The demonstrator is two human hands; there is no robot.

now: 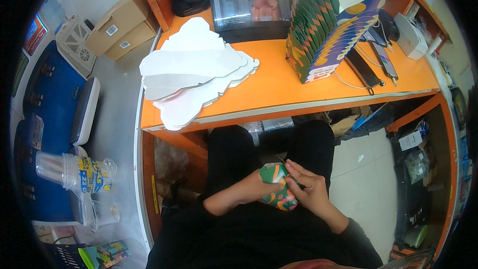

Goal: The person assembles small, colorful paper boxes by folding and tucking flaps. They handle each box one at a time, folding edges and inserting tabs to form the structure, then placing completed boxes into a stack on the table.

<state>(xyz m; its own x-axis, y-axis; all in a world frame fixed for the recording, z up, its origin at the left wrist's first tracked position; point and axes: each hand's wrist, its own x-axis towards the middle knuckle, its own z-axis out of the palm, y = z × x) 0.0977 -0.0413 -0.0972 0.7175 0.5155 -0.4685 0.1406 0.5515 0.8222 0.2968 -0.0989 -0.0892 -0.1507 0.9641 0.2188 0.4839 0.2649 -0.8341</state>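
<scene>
Over my lap, my left hand (253, 187) is wrapped round a small green paper carton (281, 200) patterned in orange, pink and yellow. My right hand (309, 185) pinches the carton's right upper edge between thumb and fingers. Part of the carton is hidden behind my fingers. Ahead on the orange desk (264, 94) lies a loose pile of flat white carton blanks (194, 72). To its right stands a nested stack of folded cartons (311, 30), green and orange on one side, purple and yellow on the other.
A screen (249, 7) stands at the desk's back. Right of the stack lie a dark strap-like item (363, 69), cables and a white box (411, 37). Clear plastic cups (74, 172) lie on the grey surface at left, with cardboard boxes (122, 25) behind. Tiled floor (366, 184) shows at right.
</scene>
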